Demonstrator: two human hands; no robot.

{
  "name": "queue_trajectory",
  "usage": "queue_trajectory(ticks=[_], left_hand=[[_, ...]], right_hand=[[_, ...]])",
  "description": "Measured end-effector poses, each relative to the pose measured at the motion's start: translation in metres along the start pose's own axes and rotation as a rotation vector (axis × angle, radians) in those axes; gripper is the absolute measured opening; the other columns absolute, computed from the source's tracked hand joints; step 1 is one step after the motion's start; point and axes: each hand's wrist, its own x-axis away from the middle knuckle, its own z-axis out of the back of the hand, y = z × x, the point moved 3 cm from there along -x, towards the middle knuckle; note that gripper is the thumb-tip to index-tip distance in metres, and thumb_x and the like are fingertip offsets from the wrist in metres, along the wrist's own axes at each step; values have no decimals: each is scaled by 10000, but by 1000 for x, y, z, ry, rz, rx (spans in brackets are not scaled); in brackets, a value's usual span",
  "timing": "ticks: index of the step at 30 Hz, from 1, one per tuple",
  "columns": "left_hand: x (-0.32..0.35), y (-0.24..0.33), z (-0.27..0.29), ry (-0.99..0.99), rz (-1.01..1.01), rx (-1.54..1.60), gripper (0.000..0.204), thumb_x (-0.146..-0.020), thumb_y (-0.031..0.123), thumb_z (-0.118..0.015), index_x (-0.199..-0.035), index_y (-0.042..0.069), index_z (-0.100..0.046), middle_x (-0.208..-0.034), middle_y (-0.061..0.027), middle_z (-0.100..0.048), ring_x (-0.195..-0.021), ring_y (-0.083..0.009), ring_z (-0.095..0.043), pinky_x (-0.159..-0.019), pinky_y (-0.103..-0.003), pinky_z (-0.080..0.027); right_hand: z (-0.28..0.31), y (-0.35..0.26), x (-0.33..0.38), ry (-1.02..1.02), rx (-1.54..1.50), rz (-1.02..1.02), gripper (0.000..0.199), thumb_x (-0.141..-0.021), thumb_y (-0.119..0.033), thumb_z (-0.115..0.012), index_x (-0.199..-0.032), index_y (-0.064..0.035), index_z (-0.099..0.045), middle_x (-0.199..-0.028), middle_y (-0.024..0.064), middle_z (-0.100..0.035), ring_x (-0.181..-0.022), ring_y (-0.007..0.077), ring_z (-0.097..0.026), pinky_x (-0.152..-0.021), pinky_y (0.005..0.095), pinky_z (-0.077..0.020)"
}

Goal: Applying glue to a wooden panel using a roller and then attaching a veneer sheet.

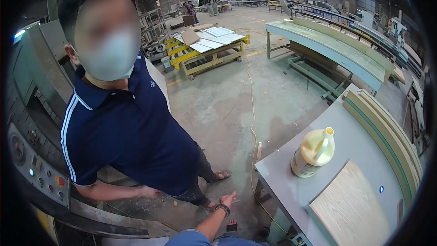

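Note:
My left hand [227, 199] reaches forward low in the view, wearing a dark wristband, fingers stretched out and holding nothing. It hovers over the concrete floor, between a person in a navy polo shirt [129, 127] on the left and a grey table [282, 173] on the right. That person's own hand [150, 192] hangs close to mine, not touching it. My right hand is out of view. On the table stand a yellow plastic jug [313, 152] and a light wooden panel [350, 207].
Curved wooden strips [387, 132] lie along the table's far edge. A machine with a button panel [38, 173] fills the left side. A yellow cable [251, 123] runs across the floor. Farther back are a yellow pallet with boards [209, 45] and a long green bench [327, 45].

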Motion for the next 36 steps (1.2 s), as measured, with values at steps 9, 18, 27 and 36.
queue_trajectory(ticks=[9,18,27,36], left_hand=[[17,-86,119,-45,-80,-892,462,-701,519,-760,-843,80,-750,-891,-84,-717,-836,-192,-668,-814,-331,-511],[43,-82,122,-32,61,-636,416,-718,448,-778,-961,111,-750,-1043,-90,-709,-977,-219,-657,-909,-336,-487],[70,-53,98,-2,0,-574,338,-728,410,-793,-851,99,-744,-925,-61,-713,-882,-188,-653,-852,-321,-492],[56,-79,113,29,-26,-602,416,-741,438,-776,-921,64,-742,-858,-51,-705,-777,-152,-633,-749,-305,-505]], right_hand=[[-34,74,-66,156,-82,-26,388,-884,-395,-584,-1151,-121,-646,-1171,108,-650,-1067,281,-637,-860,422,-523],[-34,94,-100,262,620,-285,394,-937,-349,-503,-1219,-94,-603,-1246,101,-603,-1106,276,-592,-900,432,-498],[-44,109,-121,585,664,-232,515,-929,-463,-468,-1250,-78,-587,-1262,113,-599,-1108,254,-584,-904,421,-497],[-39,73,-78,417,646,-465,405,-888,-461,-525,-1019,-129,-716,-1212,119,-622,-1043,288,-622,-766,442,-531]])
